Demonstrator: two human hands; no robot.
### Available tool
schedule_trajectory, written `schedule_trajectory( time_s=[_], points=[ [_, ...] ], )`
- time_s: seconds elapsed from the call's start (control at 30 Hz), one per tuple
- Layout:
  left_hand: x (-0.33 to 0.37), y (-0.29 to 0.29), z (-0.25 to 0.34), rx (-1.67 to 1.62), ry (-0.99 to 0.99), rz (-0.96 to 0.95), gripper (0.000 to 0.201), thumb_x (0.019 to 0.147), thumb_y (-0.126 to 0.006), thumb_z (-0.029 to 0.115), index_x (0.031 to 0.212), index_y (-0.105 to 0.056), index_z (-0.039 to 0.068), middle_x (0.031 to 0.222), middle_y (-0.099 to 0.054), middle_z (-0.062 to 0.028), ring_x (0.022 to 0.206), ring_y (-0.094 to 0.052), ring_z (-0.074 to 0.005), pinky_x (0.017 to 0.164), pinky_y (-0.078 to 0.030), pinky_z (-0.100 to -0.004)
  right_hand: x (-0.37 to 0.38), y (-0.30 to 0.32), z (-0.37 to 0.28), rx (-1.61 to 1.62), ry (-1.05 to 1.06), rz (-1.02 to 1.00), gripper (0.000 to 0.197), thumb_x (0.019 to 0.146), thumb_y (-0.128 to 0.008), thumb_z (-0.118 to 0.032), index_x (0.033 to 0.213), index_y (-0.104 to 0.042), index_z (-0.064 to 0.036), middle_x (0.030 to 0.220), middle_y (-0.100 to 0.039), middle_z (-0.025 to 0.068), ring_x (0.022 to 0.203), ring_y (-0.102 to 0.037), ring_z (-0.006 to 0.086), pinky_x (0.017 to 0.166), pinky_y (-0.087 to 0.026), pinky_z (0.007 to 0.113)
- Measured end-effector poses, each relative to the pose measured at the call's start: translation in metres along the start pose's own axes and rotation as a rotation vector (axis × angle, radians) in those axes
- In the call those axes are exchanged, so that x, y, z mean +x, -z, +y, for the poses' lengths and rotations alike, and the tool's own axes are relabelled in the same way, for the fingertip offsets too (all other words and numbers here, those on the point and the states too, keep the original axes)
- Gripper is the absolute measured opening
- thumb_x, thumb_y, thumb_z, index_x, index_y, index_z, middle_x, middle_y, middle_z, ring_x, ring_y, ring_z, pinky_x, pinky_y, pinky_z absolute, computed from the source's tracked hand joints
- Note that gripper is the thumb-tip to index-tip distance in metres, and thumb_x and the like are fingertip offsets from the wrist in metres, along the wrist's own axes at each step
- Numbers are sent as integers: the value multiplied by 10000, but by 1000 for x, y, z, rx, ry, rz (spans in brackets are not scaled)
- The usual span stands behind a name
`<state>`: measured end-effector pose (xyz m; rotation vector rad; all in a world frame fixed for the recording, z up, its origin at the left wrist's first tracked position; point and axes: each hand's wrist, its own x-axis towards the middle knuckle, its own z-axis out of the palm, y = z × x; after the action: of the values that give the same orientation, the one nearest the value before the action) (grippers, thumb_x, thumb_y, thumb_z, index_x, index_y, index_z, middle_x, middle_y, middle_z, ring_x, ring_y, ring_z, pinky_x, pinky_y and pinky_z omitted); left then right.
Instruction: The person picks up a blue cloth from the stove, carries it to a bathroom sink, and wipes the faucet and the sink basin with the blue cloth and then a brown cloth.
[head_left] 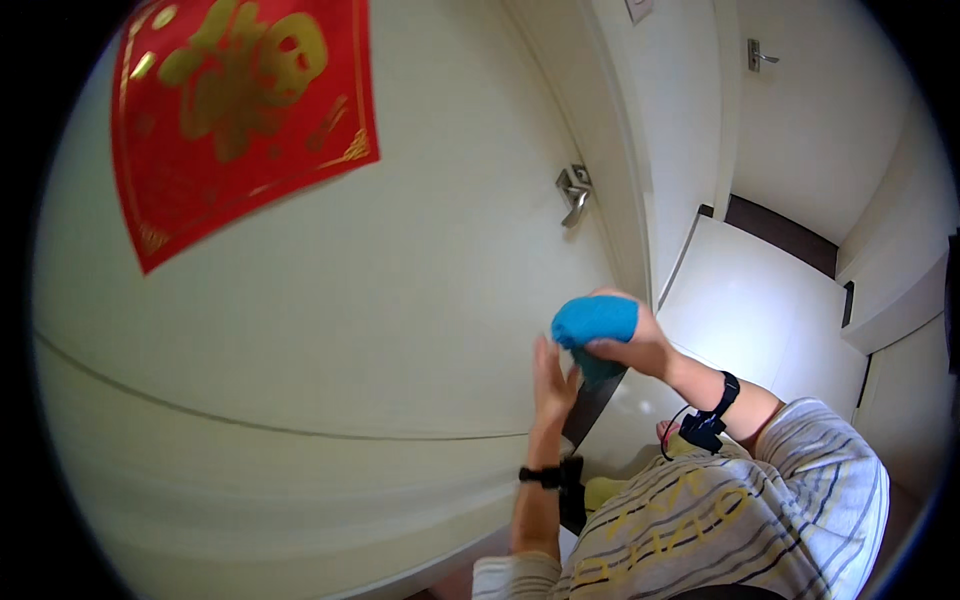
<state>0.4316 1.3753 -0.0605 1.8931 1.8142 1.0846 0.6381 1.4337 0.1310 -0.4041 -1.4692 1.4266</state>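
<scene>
Right hand: closed round blue cloth, below door handle. Left hand: fingers loosely parted, further below door handle. Firm right grip should keep loose folds gathered.

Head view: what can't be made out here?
Blue cloth: side against the palm, head view, hidden by the right hand.
Left hand: fingertips, head view, blurred; contact with the cloth unclear.
Red poster: top, head view, cut off by the upper edge.
</scene>
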Motion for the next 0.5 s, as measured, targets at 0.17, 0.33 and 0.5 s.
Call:
schedule_trajectory(
  time_s=[0.17, 0.33, 0.5],
  points=[
    [171, 6, 59, 668, -146, 89, 732, 760, -652, 216, 1360, -293, -3, 1452, -220, -188, 1346, -201, -338, 1084, -180, -468, 18, 87, 22, -173, -65, 198, 288, 730, -669, -60, 1002, -585, -17, 929, -597, 39, 860, -574, 134, 783, -457, 270],
    [223, 2, 12, 863, -64, 47, 698, 793, -593, 233, 1373, -279, 3, 1466, -209, -158, 1360, -185, -298, 1086, -184, -447, 47, 125, 48, 27, -249, 357, 264, 742, -644, -54, 992, -583, 1, 933, -608, 56, 860, -578, 130, 784, -461, 272],
    [235, -5, -20, 882, -92, 72, 721, 785, -596, 221, 1371, -255, -25, 1464, -197, -176, 1354, -183, -327, 1070, -204, -472, 90, 134, 91, 110, -364, 401, 336, 767, -638, -84, 1078, -559, 14, 939, -614, 57, 852, -579, 121, 747, -475, 256]
  ],
)
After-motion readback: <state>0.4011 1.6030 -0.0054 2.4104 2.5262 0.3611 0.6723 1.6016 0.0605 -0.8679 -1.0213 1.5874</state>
